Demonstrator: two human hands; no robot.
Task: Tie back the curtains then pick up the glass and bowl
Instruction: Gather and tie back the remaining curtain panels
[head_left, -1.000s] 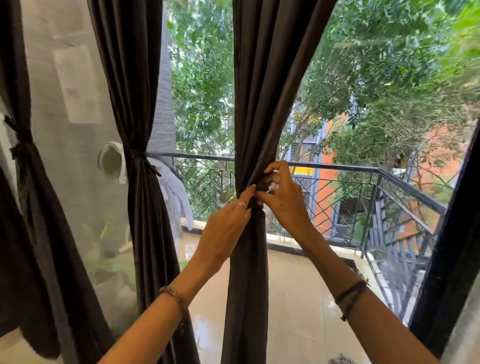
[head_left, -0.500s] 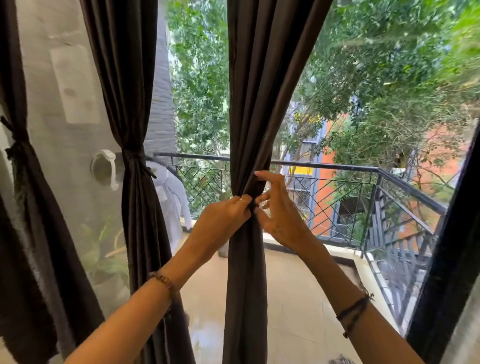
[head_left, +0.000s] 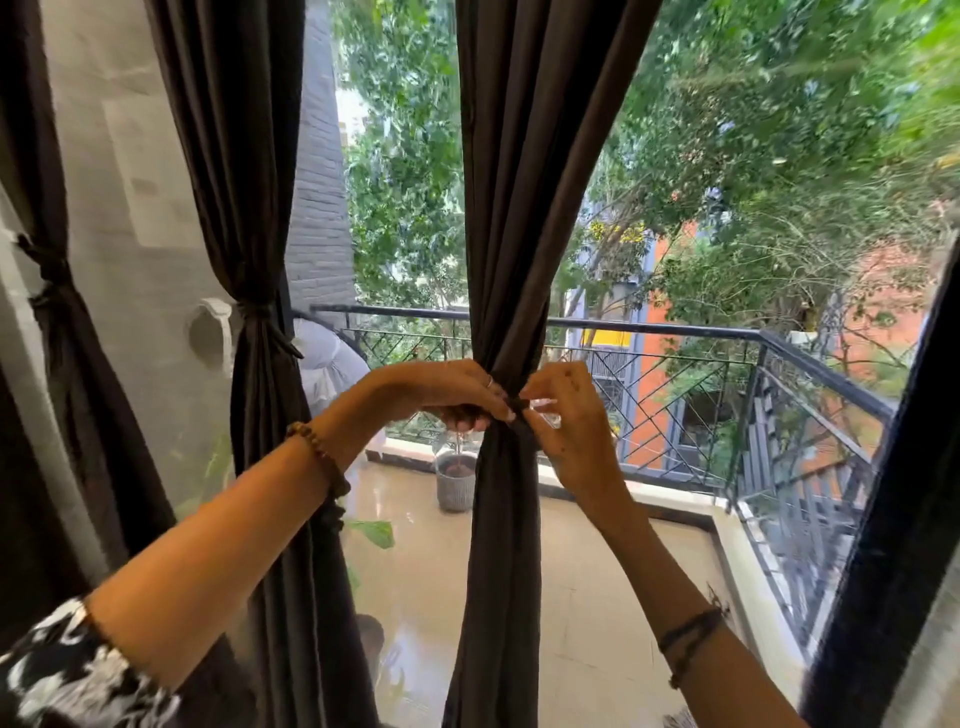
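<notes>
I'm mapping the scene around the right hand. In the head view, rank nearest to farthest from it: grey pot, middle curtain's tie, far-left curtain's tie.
1. Middle curtain's tie, pinched by the right hand.
2. Grey pot, lower left on the balcony.
3. Far-left curtain's tie, at the left edge.

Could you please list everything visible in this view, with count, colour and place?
curtains: three, dark brown; two at left already tied, middle one being tied
tie band: one, dark, at the middle curtain's waist
balcony railing: one, black, outside
plant pot: one, grey, on the balcony floor
trees: green, beyond the railing
building: orange, behind the trees
left hand: grips the middle curtain at the band
right hand: fingers pinch the band
</notes>
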